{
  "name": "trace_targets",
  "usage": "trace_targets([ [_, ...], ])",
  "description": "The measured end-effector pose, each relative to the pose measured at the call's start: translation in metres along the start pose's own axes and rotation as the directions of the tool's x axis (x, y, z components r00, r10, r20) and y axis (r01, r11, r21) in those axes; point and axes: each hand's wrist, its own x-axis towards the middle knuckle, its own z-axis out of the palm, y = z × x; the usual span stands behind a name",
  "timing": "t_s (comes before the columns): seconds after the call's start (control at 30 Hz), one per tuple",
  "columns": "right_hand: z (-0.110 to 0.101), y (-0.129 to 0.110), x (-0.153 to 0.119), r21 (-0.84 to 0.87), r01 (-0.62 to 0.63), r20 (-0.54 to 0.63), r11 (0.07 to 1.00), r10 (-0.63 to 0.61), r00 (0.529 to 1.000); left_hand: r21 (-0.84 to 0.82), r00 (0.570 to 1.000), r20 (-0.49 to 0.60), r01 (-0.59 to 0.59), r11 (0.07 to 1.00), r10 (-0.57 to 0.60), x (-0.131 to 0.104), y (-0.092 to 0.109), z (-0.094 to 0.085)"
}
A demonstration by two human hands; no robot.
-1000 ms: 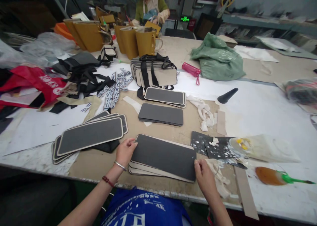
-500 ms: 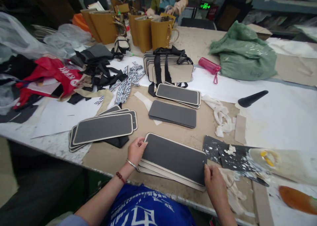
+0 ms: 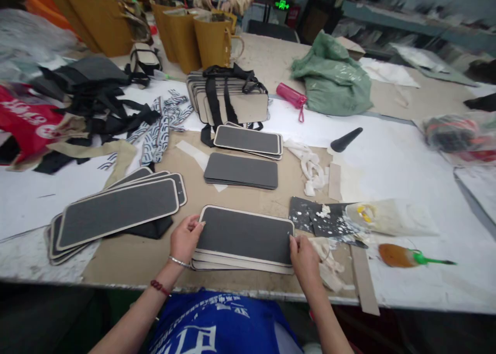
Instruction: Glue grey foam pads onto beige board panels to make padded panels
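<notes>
A dark grey rectangular panel (image 3: 248,235) with rounded corners and a cream border tops a small stack before me. My left hand (image 3: 186,239) pinches its left edge between thumb and fingers. At the opposite end, my right hand (image 3: 304,258) grips the lower right corner. Cream edges of the boards beneath (image 3: 240,262) show along the near side, slightly out of line. Just beyond lies a pile of plain dark grey pieces (image 3: 241,170). To the left, several bordered panels (image 3: 120,213) are fanned over one another.
Farther back stand bordered panels (image 3: 248,139) and a strapped bundle of boards (image 3: 232,103). On the right are a glue-spotted black sheet (image 3: 304,214), a green-nozzled bottle (image 3: 399,255) and a black tapered object (image 3: 346,140). A co-worker's hands (image 3: 232,2) show behind the mustard containers (image 3: 211,41).
The view has turned right, so the table's things sit farther left. Both hands keep hold of the panel, which now lies more squarely across the stack.
</notes>
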Motion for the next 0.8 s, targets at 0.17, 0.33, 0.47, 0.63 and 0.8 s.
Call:
trace_targets([
  [0.17,0.001,-0.001,-0.001,-0.029,-0.028,-0.001,0.999,0.028,1.0,-0.002,0.999,0.033,-0.007,1.0,0.007,0.002,-0.006,0.0],
  [0.33,0.0,-0.004,0.0,-0.077,-0.046,0.034,0.996,0.049,0.998,0.015,0.999,0.03,-0.023,1.0,0.023,0.001,-0.004,0.0],
  [0.47,-0.002,-0.006,0.0,-0.13,-0.05,0.065,0.99,0.059,0.996,0.032,0.999,0.032,-0.033,0.999,0.031,0.0,-0.003,0.0],
  [0.63,-0.002,-0.008,0.0,-0.197,-0.053,0.077,0.979,0.07,0.995,0.047,0.998,0.04,-0.06,0.997,0.058,0.0,-0.005,-0.001],
  [0.8,-0.002,-0.011,0.002,-0.287,-0.054,0.095,0.956,0.084,0.992,0.058,0.996,0.023,-0.087,0.995,0.086,0.002,-0.007,0.0],
])
